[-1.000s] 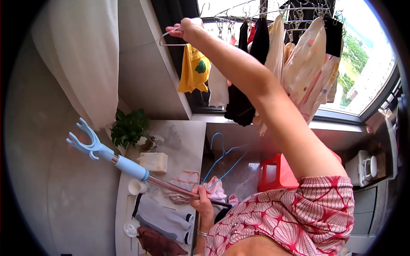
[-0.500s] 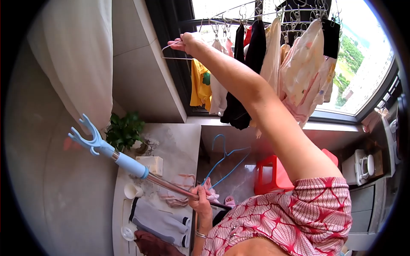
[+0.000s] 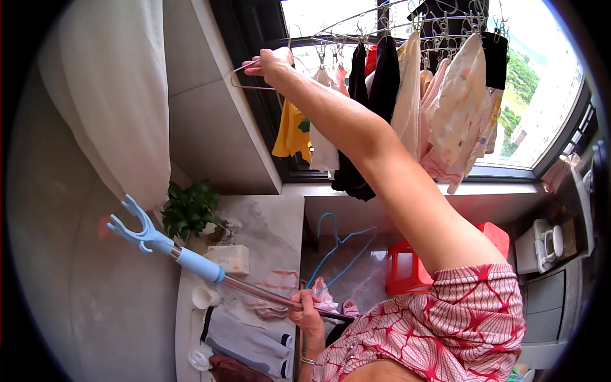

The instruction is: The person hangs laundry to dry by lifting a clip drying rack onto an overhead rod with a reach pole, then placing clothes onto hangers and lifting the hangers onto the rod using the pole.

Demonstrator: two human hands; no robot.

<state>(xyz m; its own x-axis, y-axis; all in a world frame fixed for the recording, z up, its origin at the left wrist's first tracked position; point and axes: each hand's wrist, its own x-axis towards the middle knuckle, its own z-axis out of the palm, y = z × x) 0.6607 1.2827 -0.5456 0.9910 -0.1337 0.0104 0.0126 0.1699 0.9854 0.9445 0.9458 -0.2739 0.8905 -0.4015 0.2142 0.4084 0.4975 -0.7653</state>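
My right hand is raised at the upper left of the window, its fingers closed on a thin white hanger. A yellow garment with a green patch hangs just below, partly behind my forearm. Right of it, several garments hang from a metal clip rack. Low in the view, my left hand is wrapped round the metal shaft of a pole with a light-blue forked head. A blue hanger and a pink cloth are beside this hand; their contact with it is unclear.
On the counter are a potted plant, a tissue box, a white cup, grey shorts and a dark red cloth. A red stool stands below the window. A pale curtain hangs left.
The view has shifted slightly. My right hand and the white hanger have moved a little lower beside the rack, and the yellow garment has swung. My left hand still holds the pole.
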